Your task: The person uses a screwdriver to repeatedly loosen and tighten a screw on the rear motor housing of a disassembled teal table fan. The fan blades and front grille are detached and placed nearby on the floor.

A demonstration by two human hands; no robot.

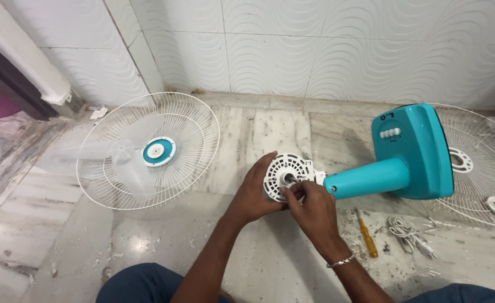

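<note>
1. Your teal fan body (413, 154) lies on its side on the marble floor (51, 224), neck pointing left; its white rear grille (483, 168) sits behind it at right.
2. The front grille (146, 151), with a round teal-and-white badge at its centre, rests well apart at left, the clear blade beneath it.
3. Your left hand (256, 193) is wrapped around the white motor housing (286, 174), fingers closed on its rim; keep it steady and square.
4. Your right hand (314, 210) pinches at the hub; I judge small, even turns work best.
5. A yellow screwdriver (366, 235) and white cord (407, 233) lie near your right wrist.
</note>
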